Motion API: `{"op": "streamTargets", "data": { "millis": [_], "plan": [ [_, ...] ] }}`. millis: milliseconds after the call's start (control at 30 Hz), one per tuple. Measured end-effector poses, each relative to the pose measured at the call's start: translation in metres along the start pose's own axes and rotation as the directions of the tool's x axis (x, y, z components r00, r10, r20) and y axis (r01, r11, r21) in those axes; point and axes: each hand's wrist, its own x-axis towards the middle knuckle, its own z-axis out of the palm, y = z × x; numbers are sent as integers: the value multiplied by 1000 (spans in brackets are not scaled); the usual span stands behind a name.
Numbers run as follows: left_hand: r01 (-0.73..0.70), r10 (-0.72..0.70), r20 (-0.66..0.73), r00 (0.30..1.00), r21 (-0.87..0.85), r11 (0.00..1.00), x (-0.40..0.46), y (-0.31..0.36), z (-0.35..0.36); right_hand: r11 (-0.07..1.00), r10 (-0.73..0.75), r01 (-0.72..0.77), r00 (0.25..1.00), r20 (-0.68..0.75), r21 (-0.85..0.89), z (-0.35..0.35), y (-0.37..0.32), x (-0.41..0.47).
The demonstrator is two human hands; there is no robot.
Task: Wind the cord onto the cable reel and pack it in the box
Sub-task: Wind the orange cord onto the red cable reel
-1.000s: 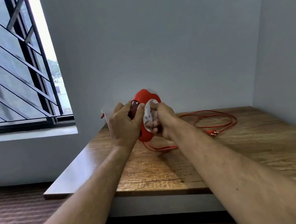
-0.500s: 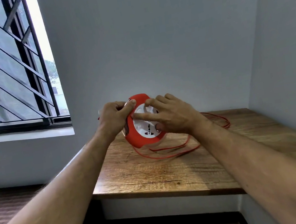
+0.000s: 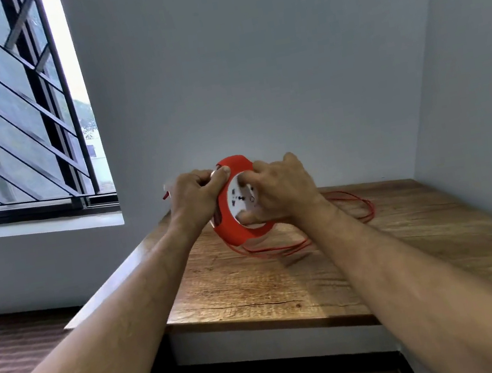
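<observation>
I hold a round red cable reel (image 3: 235, 232) with a white socket face above the wooden table (image 3: 285, 280). My left hand (image 3: 196, 199) grips its left rim, thumb on the top edge. My right hand (image 3: 281, 192) lies on the white centre with fingers curled against it. A thin red cord (image 3: 283, 248) hangs from the reel's underside and runs in loose loops over the table to the right, behind my right wrist. Its plug is hidden. No box shows.
Grey walls close the table in at the back and on the right. A barred window (image 3: 12, 120) with a sill is at left. A small red piece (image 3: 165, 196) pokes out behind my left hand. The floor lies below the table's near edge.
The reel has turned its white face toward me. My right hand shifted from pinching the centre to lying across it, fingers curling in. The loose cord loops drew in closer to the reel.
</observation>
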Motion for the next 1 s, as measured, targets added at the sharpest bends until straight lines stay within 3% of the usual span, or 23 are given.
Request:
{"op": "streamTargets", "data": {
  "millis": [33, 67, 100, 133, 167, 200, 267, 300, 333, 367, 400, 433, 467, 500, 567, 633, 733, 867, 1000],
  "plan": [
    [-23, 24, -32, 999, 29, 999, -1, 0, 5, 976, 213, -215, 976, 52, 39, -5, -7, 4],
    [-49, 54, -72, 996, 71, 996, -3, -1, 8, 881, 447, -461, 884, 134, 102, -7, -12, 7],
    [-73, 87, -111, 990, 120, 990, -4, -2, 11, 688, 652, -697, 716, 249, 203, -8, -18, 8],
    [-95, 119, -145, 982, 162, 982, -5, -2, 13, 400, 763, -861, 503, 406, 314, -7, -23, 10],
    [-114, 148, -169, 974, 197, 974, -6, -1, 14, 95, 748, -914, 327, 577, 395, -8, -27, 10],
    [-131, 172, -178, 969, 223, 966, -7, 0, 15, -111, 669, -895, 254, 698, 432, -7, -28, 9],
    [-139, 182, -168, 969, 240, 961, -7, 0, 13, -306, 540, -858, 202, 817, 414, -1, -27, 3],
    [-124, 164, -159, 974, 237, 964, -7, -3, 11, -326, 520, -844, 216, 827, 425, 1, -27, 0],
    [-96, 134, -155, 979, 225, 969, -6, -5, 9, -275, 554, -834, 270, 788, 479, 3, -27, -3],
    [-62, 92, -158, 983, 183, 981, -5, -8, 6, -105, 637, -830, 366, 679, 547, 6, -26, -7],
    [-32, 50, -161, 986, 113, 993, -3, -10, 3, 190, 702, -795, 520, 486, 576, 11, -24, -13],
    [-10, 17, -161, 987, 48, 999, -1, -10, 1, 522, 647, -661, 719, 254, 539, 14, -22, -20],
    [-3, 5, -153, 988, 13, 1000, 0, -10, -1, 743, 474, -460, 875, 104, 485, 13, -19, -25],
    [-3, 5, -132, 991, 14, 1000, 2, -9, -2, 860, 279, -275, 959, 56, 431, 12, -16, -28],
    [-16, 21, -72, 997, 80, 997, 6, -11, -5, 941, -10, -25, 995, 103, 339, 12, -4, -29],
    [5, -4, -21, 1000, 72, 997, 7, -11, -8, 971, -174, 150, 978, 116, 187, 11, 8, -24],
    [36, -36, 38, 999, -7, 999, 9, -6, -12, 928, -368, 373, 921, 129, -18, 7, 21, -15],
    [36, -36, 87, 996, -2, 999, 11, 4, -14, 877, -435, 467, 870, 233, -109, -3, 21, -5],
    [30, -30, 90, 995, 7, 1000, 15, 13, -15, 897, -378, 411, 905, 197, -164, -3, 20, -8]
  ]
}}
